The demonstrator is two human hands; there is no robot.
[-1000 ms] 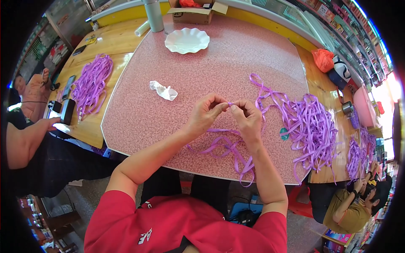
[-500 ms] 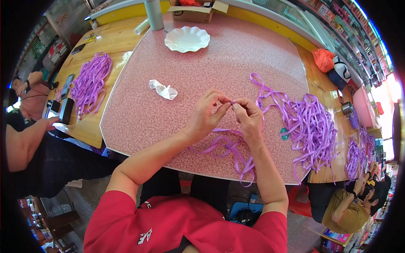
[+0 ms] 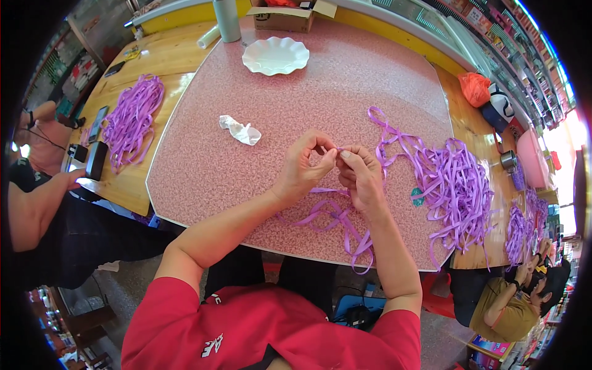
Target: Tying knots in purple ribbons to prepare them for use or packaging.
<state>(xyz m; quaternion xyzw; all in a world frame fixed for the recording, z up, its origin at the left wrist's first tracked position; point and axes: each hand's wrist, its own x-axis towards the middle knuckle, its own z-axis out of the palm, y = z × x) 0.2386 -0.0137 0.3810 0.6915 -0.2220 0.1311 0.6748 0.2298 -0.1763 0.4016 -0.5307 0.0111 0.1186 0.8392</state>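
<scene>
Above the middle of the pink speckled table mat [image 3: 203,172], my two hands meet fingertip to fingertip. My left hand [image 3: 306,164] pinches a small bit of purple ribbon between thumb and forefinger. Pressed against it from the other side, my right hand [image 3: 362,174] pinches the same ribbon, its other fingers curled in. Most of the pinched part is hidden by the fingertips. A looped length of purple ribbon [image 3: 336,216] lies below my hands, partly behind my right forearm. To the right spreads a large tangled heap of purple ribbon [image 3: 459,185], one strand reaching toward my right hand.
A crumpled white tissue [image 3: 240,131] lies left of my hands. Farther back stand a white scalloped plate [image 3: 275,55], a pale green bottle [image 3: 227,21] and a cardboard box [image 3: 283,21]. Another ribbon pile [image 3: 132,120] sits at left, near a person's arm [image 3: 40,206].
My hands stay close together, and the fingers of my right hand have curled and shifted slightly at the pinch. The ribbon heaps lie as before.
</scene>
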